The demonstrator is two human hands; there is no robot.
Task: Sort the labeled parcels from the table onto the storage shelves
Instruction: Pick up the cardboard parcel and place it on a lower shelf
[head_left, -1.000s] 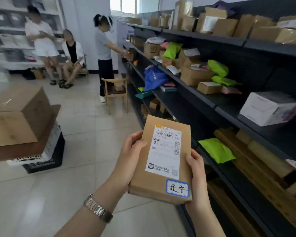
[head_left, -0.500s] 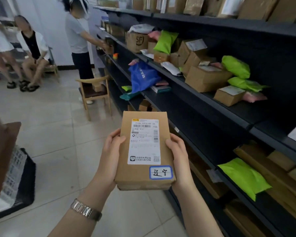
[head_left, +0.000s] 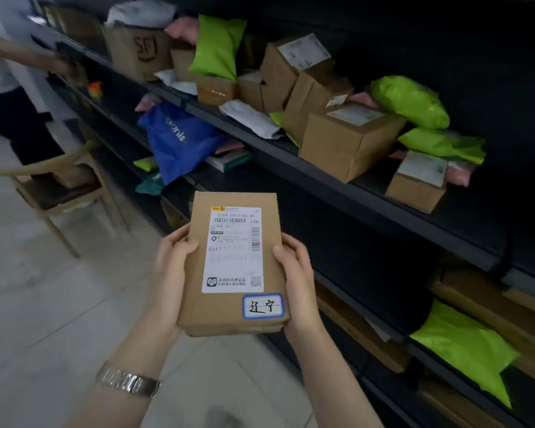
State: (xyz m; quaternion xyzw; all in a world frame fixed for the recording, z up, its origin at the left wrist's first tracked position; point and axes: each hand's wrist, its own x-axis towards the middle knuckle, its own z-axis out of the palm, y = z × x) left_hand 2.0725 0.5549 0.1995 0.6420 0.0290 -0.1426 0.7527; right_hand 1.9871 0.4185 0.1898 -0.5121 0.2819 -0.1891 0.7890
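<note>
I hold a flat brown cardboard parcel (head_left: 232, 310) in front of me, with a white shipping label and a small blue-edged handwritten tag on its top face. My left hand (head_left: 170, 273) grips its left edge and my right hand (head_left: 297, 285) grips its right edge. The parcel hovers over the floor just in front of the dark storage shelves (head_left: 352, 199), level with the gap below the middle shelf.
The middle shelf carries brown boxes (head_left: 346, 143), green bags (head_left: 411, 100) and a blue bag (head_left: 176, 140). A green bag (head_left: 464, 344) lies on a lower shelf at right. A wooden chair (head_left: 59, 186) and another person (head_left: 10, 75) stand at left by the shelves.
I have moved forward along the shelves and closer to them. The table with boxes at left has left the view. Both hands still hold the parcel the same way.
</note>
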